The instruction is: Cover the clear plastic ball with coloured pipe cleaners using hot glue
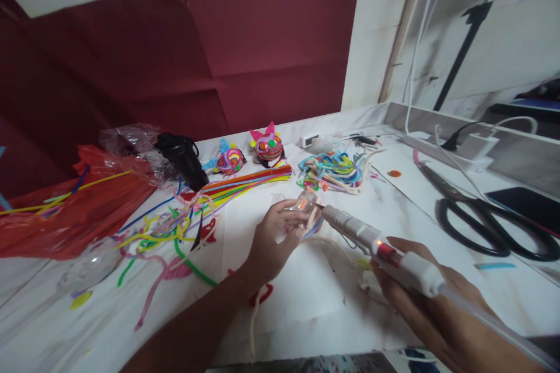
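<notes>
Clear piece [306,200]: over the middle of the worktop [306,303], in the left hand, small, with orange showing in it.
Right hand [426,297]: nearest me on that side, wrapped round the glue gun, no gap left in the grip.
Glue gun [371,239]: white, a red-orange light aglow on it, a translucent stick trailing from its rear, the tip pointing at the clear piece and close to it; whether they touch I cannot tell.
Left hand [273,239]: fingers and thumb bent in, pinching the clear piece.
Red loop [262,295]: below the left wrist.
Loose stems [175,239]: pink, yellow, green and blue, tangled on the left.
Scissors [476,210]: black-handled, lying on the right.
Phone [527,207]: dark, just beside the scissors.
Stem bundle [254,179]: red, orange, yellow and green, laid side by side beyond the left hand.
Stem heap [335,171]: mostly blue and yellow, right of the bundle.
Bottle [182,160]: black, tilted, near the red plastic [79,210].
Two figures [268,146]: colourful, big-eyed, near the maroon sheet [271,35] at the back.
</notes>
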`<control>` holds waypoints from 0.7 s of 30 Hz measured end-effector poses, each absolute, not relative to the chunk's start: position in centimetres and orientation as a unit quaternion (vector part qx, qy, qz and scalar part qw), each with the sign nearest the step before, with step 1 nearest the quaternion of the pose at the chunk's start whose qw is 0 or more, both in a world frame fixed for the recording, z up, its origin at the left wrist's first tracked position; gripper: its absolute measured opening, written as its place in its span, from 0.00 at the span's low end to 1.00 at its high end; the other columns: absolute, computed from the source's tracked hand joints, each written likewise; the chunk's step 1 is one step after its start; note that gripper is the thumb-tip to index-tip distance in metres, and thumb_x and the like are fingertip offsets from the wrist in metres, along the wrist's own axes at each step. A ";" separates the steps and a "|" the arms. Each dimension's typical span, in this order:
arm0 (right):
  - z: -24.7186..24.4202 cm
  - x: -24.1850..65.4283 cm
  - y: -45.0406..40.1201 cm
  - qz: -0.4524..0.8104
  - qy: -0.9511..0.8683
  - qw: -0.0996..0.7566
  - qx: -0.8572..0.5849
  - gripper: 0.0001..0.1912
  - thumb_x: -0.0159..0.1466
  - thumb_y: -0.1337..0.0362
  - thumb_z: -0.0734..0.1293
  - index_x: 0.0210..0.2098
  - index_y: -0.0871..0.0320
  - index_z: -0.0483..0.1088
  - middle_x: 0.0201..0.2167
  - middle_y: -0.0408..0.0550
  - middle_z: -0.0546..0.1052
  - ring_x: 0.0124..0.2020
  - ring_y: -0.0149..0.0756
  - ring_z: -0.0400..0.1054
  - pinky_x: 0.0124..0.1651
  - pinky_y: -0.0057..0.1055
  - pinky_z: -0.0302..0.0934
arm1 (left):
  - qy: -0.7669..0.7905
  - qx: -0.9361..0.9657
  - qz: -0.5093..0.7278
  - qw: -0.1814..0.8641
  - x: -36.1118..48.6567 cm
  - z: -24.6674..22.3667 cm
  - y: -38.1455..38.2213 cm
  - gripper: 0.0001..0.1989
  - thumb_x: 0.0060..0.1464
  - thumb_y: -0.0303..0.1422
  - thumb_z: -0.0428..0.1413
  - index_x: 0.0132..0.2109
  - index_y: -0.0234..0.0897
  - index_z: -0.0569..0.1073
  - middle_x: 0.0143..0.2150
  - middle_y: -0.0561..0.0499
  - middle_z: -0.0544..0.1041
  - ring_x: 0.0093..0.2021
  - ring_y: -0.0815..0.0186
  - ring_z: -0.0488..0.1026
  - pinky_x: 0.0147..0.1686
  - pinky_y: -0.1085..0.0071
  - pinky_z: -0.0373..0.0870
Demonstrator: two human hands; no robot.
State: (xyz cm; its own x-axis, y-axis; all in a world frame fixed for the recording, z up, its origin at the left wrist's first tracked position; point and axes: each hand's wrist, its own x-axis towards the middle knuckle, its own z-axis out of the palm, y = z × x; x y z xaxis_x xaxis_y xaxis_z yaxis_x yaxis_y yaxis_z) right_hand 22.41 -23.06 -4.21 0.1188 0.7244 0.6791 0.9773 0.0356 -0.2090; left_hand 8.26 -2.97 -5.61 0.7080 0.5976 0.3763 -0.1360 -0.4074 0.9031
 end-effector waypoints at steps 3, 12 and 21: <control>-4.0 22.4 -23.0 -0.171 -0.635 0.343 -0.671 0.09 0.70 0.61 0.55 0.48 0.53 0.60 0.34 0.48 0.76 0.27 0.38 0.76 0.26 0.28 0.71 | 0.153 0.765 0.348 0.520 8.2 -5.6 -2.9 0.20 0.53 0.29 0.58 0.54 0.39 0.66 0.44 0.47 0.81 0.46 0.64 0.78 0.48 0.67 0.71; -4.0 22.7 -23.4 -0.100 -0.616 0.357 -0.695 0.09 0.69 0.61 0.57 0.48 0.52 0.59 0.34 0.46 0.77 0.28 0.37 0.75 0.27 0.29 0.69 | 0.155 0.764 0.351 0.519 8.2 -5.4 -3.0 0.19 0.54 0.31 0.58 0.53 0.39 0.66 0.43 0.48 0.81 0.44 0.64 0.78 0.46 0.68 0.72; -3.9 22.5 -23.5 -0.107 -0.598 0.381 -0.697 0.07 0.70 0.61 0.55 0.47 0.49 0.58 0.30 0.42 0.76 0.24 0.38 0.74 0.23 0.29 0.66 | 0.159 0.759 0.361 0.518 8.0 -5.6 -2.9 0.20 0.55 0.36 0.59 0.54 0.40 0.66 0.43 0.47 0.81 0.44 0.63 0.77 0.47 0.65 0.72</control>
